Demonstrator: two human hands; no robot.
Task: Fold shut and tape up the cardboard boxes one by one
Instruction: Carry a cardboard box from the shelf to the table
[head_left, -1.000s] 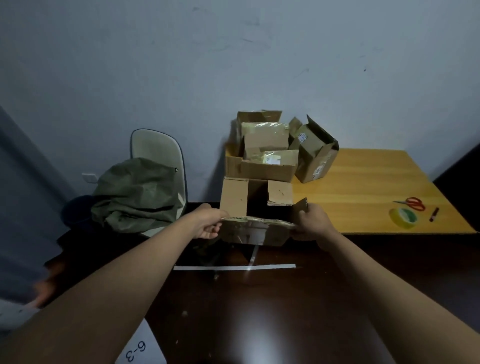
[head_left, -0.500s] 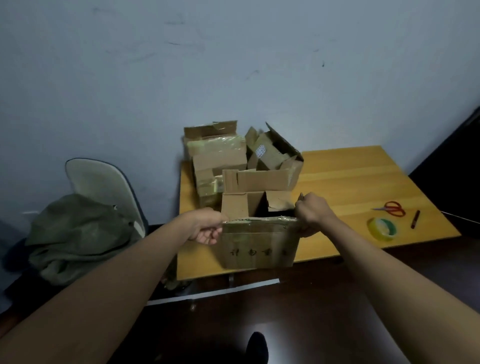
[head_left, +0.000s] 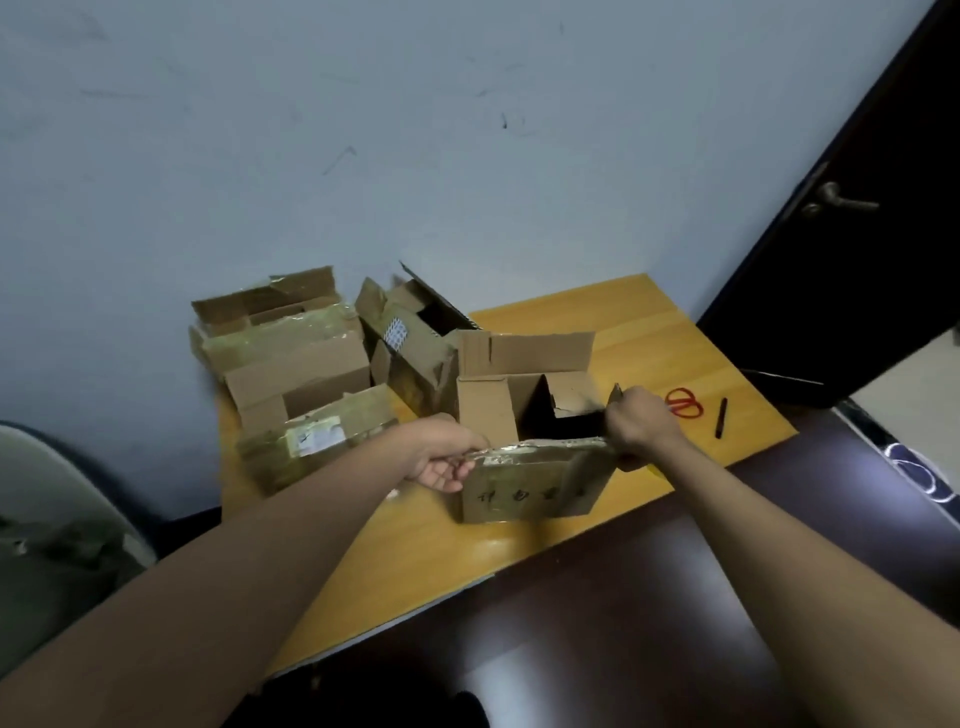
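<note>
While both hands' fingers pinch its near flap (tape-covered), the box (head_left: 524, 467) has reached the table (head_left: 649, 332).

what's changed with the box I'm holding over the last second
The open box, gripped by the left hand and right hand, went from beyond the table's near edge onto the wooden table, ahead of the box pile. Both grips stayed; flaps still open; scissors unmoved.
</note>
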